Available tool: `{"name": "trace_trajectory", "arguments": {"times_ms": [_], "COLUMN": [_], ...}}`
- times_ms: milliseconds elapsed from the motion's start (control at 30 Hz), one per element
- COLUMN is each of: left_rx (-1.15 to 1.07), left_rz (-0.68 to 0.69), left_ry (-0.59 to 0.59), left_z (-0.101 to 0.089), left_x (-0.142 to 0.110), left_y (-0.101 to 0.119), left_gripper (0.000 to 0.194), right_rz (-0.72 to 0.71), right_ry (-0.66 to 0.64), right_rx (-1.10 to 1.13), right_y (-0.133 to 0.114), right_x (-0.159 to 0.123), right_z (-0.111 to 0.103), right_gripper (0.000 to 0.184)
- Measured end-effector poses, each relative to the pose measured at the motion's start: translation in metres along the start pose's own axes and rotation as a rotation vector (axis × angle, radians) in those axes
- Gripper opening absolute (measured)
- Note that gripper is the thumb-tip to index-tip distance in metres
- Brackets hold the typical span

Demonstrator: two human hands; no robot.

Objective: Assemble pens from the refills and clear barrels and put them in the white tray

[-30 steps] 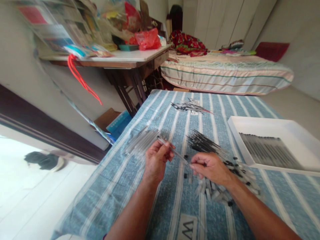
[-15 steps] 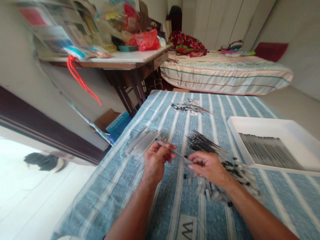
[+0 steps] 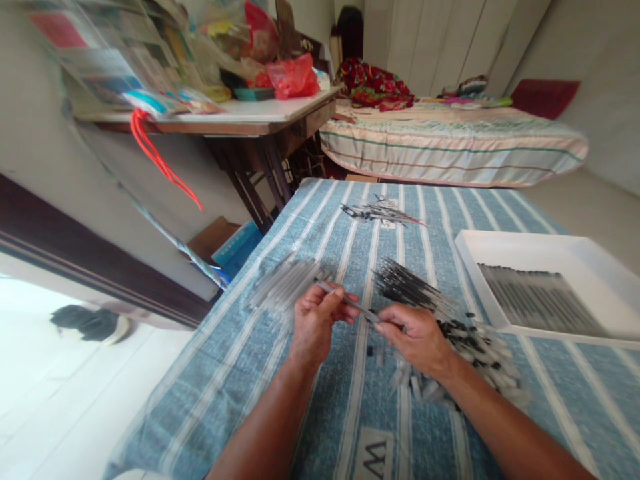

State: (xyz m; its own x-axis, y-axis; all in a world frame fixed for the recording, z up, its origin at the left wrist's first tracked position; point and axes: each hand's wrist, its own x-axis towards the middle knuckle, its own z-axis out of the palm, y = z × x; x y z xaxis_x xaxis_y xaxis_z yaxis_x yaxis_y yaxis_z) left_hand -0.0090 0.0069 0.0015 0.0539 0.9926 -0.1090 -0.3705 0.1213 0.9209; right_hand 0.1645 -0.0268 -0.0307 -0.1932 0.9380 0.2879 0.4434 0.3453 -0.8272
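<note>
Here we hold one pen (image 3: 356,307)
Our left hand (image 3: 314,319) grasps its barrel, our right hand (image 3: 416,337) pinches its end; toward the worktop (image 3: 240,407)'s near edge we read "W" (image 3: 374,459).

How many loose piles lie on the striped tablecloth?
4: pale tubes beside the left hand, dark rods beyond the right hand, caps around it, mixed thin rods farthest away. Others may be hidden.

Left hand (image 3: 315,319), right hand (image 3: 416,339) hold pen (image 3: 362,309) above striped cloth (image 3: 240,377).
</note>
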Motion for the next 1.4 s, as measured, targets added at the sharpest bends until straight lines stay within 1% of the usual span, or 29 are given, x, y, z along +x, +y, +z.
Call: {"name": "trace_trajectory", "arguments": {"times_ms": [133,300,367,467,567,667,733,800,833,900,967,1033,1100,1133,1167,1200,1267,1400], "left_rx": [0.003,0.023,0.030,0.044,0.080,0.140,0.220,0.311,0.362,0.478,0.603,0.710,0.802,0.843,0.880,0.910,0.956,0.999], "left_rz": [0.006,-0.005,-0.015,-0.031,-0.041,-0.030,-0.033,-0.027,-0.021,-0.007,0.004,0.012,0.016,0.022,0.033,0.051,0.095,0.135], "left_ry": [-0.011,-0.004,-0.016,-0.070,-0.095,-0.129,-0.134,-0.109,-0.088,-0.033,0.021,0.051,0.045,0.045,0.047,0.051,0.044,0.004], "left_z": [0.001,-0.001,-0.001,0.001,0.001,0.001,0.002,0.003,0.004,0.002,-0.003,-0.009,-0.014,-0.016,-0.017,-0.017,-0.016,-0.018], "left_x": [0.000,0.001,0.001,0.000,0.000,0.002,0.003,0.004,0.004,0.007,0.012,0.018,0.022,0.023,0.024,0.024,0.024,0.025], "left_y": [-0.001,-0.003,-0.004,-0.005,-0.005,-0.005,-0.004,-0.002,-0.001,-0.001,-0.003,-0.005,-0.006,-0.005,-0.004,-0.003,-0.001,-0.004], "left_gripper": [0.015,0.016,0.016,0.014,0.013,0.014,0.019,0.027,0.031,0.036,0.038,0.038,0.039,0.039,0.039,0.038,0.036,0.033], "right_rz": [0.016,0.042,0.009,-0.098,-0.190,-0.214,-0.188,-0.108,-0.044,0.119,0.337,0.540,0.714,0.795,0.830,0.855,0.880,0.890], "right_ry": [0.006,-0.046,-0.071,-0.103,-0.078,-0.064,-0.068,-0.044,-0.013,0.083,0.199,0.281,0.310,0.300,0.297,0.290,0.261,0.173], "right_rx": [0.001,-0.019,-0.103,-0.259,-0.360,-0.456,-0.502,-0.517,-0.521,-0.544,-0.630,-0.728,-0.853,-0.908,-0.928,-0.940,-0.940,-0.900], "right_y": [0.001,0.000,-0.003,-0.010,-0.016,-0.020,-0.021,-0.021,-0.019,-0.010,0.006,0.026,0.047,0.056,0.064,0.071,0.082,0.096], "right_x": [0.000,0.004,0.007,0.012,0.016,0.020,0.024,0.027,0.029,0.030,0.026,0.018,0.005,-0.002,-0.008,-0.014,-0.024,-0.034], "right_z": [0.001,0.000,-0.002,-0.006,-0.007,-0.010,-0.017,-0.033,-0.045,-0.076,-0.114,-0.152,-0.185,-0.198,-0.209,-0.217,-0.225,-0.225], "right_gripper": [0.013,0.013,0.016,0.022,0.021,0.020,0.021,0.020,0.019,0.019,0.018,0.018,0.019,0.021,0.022,0.023,0.021,0.015]}}
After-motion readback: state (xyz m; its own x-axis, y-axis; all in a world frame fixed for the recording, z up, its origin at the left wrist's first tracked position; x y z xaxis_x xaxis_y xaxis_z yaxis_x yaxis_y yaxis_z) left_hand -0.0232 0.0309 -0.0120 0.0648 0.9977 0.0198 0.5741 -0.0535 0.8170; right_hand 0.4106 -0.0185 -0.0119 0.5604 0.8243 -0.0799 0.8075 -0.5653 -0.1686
